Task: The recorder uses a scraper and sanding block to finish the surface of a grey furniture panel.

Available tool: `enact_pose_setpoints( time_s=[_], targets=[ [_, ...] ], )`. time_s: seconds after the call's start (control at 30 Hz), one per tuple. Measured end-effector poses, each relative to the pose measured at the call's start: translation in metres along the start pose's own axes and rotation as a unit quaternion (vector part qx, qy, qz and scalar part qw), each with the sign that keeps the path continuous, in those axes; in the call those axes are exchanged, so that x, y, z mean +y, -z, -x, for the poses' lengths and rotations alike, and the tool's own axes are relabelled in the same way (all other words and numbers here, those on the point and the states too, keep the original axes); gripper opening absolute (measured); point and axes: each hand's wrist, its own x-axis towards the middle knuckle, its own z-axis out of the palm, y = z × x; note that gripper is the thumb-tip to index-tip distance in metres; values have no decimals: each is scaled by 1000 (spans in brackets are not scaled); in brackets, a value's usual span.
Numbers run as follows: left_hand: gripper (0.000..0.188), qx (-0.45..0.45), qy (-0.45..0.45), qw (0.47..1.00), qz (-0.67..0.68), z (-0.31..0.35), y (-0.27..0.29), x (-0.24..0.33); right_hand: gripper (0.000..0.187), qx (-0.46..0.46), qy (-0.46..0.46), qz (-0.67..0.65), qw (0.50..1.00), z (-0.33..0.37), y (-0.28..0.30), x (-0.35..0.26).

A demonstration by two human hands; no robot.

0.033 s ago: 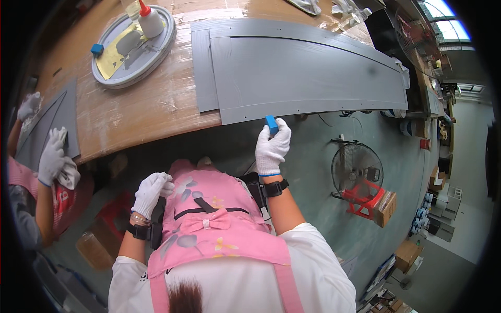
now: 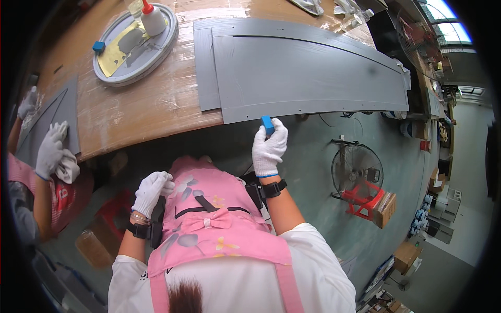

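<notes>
My right hand point(image 2: 270, 147), in a white knit glove, pinches a small blue block point(image 2: 267, 125) between thumb and fingers. It is just in front of the near edge of a long grey panel point(image 2: 308, 73), which lies on the table and has small dark holes along its border. A narrower grey board point(image 2: 207, 73) shows at the panel's left end. My left hand point(image 2: 153, 193), also gloved, rests curled by my pink apron point(image 2: 209, 208). Its fingers are closed, and no object shows in them.
A round grey lid point(image 2: 125, 78) on the wrapped table point(image 2: 156, 115) bears a white bottle point(image 2: 152, 21), yellow sheet point(image 2: 112, 57) and another blue block point(image 2: 98, 47). At left, a co-worker's gloved hands point(image 2: 50, 151) are at a grey piece point(image 2: 65, 109). A fan point(image 2: 357, 164) stands right.
My right hand has shifted slightly left with the blue block. The co-worker's nearer hand has moved a little. The table and panel sit slightly differently in the view.
</notes>
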Motion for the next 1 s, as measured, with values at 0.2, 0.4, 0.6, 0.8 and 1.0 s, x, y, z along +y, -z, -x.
enact_pose_setpoints(
  time_s=[0.2,0.4,0.6,0.8,1.0],
  targets=[
    [34,-8,-9,1000,5,-1,5,-4,40,-100,108,-85,985,35,-23,-34],
    [34,-5,-10,1000,15,-5,14,-18,36,-36,125,-16,991,21,-18,-27],
    [35,4,-2,1000,24,-3,12,-14,42,-90,183,-55,977,36,-26,-42],
    [35,4,-3,1000,15,-5,15,-16,42,-77,171,-44,981,31,-26,-34],
    [34,2,-4,1000,17,-5,12,-9,41,-81,215,-32,973,30,-25,-40]
  ],
)
